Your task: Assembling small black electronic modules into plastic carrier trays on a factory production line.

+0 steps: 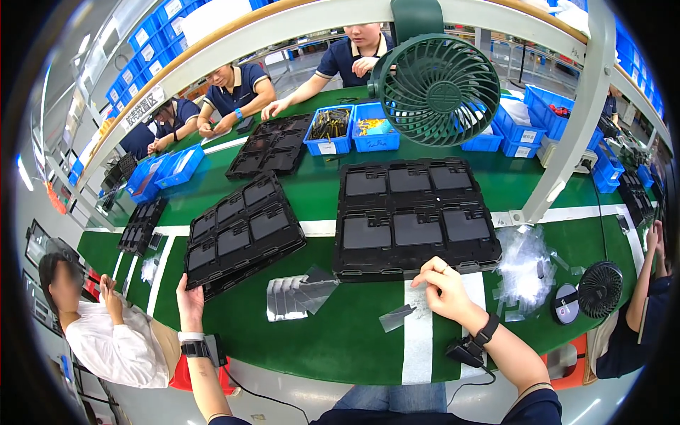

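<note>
My left hand (190, 304) grips the near left corner of a black compartment tray (244, 237). That tray is tilted, with another black layer showing beneath its front edge. Flat dark rectangular pieces sit in its pockets. To the right lies a second black tray (414, 216), also filled with dark rectangular pieces. My right hand (446, 292) is at this tray's front edge, its fingers curled together; whatever they may hold is hidden. Overlapping clear film strips (297, 294) lie between my hands. A small film piece (397, 318) lies just left of my right hand.
A heap of clear film scraps (525, 265) lies right of the second tray, near a small black fan (600, 289). A green fan (443, 88) hangs from the shelf frame (577, 120). Blue bins (329, 145) and more black trays (273, 145) stand farther back. Co-workers sit around the table.
</note>
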Motion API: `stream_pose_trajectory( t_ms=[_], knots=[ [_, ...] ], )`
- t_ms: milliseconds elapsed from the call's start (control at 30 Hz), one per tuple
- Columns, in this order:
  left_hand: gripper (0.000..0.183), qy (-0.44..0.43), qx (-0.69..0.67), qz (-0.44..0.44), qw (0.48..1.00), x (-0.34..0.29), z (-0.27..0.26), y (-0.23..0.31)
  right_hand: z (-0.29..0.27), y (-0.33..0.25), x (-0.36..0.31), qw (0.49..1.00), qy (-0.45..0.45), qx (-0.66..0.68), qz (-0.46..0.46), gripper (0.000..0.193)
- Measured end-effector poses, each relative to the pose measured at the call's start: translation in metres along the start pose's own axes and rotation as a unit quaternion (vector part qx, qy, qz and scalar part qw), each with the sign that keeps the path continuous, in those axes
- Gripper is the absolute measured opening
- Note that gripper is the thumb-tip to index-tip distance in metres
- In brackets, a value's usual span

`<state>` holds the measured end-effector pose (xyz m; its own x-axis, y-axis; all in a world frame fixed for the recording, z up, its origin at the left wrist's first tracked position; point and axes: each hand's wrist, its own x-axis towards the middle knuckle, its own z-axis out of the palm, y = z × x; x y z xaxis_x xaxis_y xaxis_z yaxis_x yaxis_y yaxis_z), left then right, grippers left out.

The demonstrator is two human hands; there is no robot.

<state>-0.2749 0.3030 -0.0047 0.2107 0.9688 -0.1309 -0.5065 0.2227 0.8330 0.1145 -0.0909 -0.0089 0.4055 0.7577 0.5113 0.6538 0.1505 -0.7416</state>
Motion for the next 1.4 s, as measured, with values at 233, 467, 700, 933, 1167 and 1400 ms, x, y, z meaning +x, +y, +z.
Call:
stream_pose_trajectory(
  t_ms=[233, 467, 700, 933, 1167, 1400],
  knots=[
    [0.016, -0.003, 0.018, -0.021, 1.0, 0.0, 0.001, 0.002, -0.001, -0.002, 0.0, 1.0, -0.004, -0.002, 0.001, 0.036],
    [0.014, 0.028, 0.021, -0.025, 0.999, 0.004, -0.003, -0.002, -0.001, -0.001, 0.0, 1.0, -0.001, -0.003, -0.007, 0.035],
    [0.013, -0.004, 0.01, -0.038, 0.999, 0.006, -0.008, -0.002, -0.002, -0.003, 0.001, 1.0, -0.008, -0.002, 0.001, 0.035],
    [0.014, 0.014, 0.008, -0.036, 0.999, 0.003, -0.001, -0.002, -0.002, -0.003, 0.001, 1.0, -0.009, 0.0, 0.004, 0.034],
    [0.014, 0.022, 0.012, -0.046, 0.999, 0.003, -0.004, -0.001, -0.002, -0.004, 0.0, 1.0, -0.001, 0.003, 0.003, 0.033],
    [0.016, 0.047, 0.095, -0.085, 0.991, -0.008, 0.004, 0.004, -0.005, -0.009, 0.001, 0.998, 0.032, -0.043, -0.04, 0.041]
  ],
)
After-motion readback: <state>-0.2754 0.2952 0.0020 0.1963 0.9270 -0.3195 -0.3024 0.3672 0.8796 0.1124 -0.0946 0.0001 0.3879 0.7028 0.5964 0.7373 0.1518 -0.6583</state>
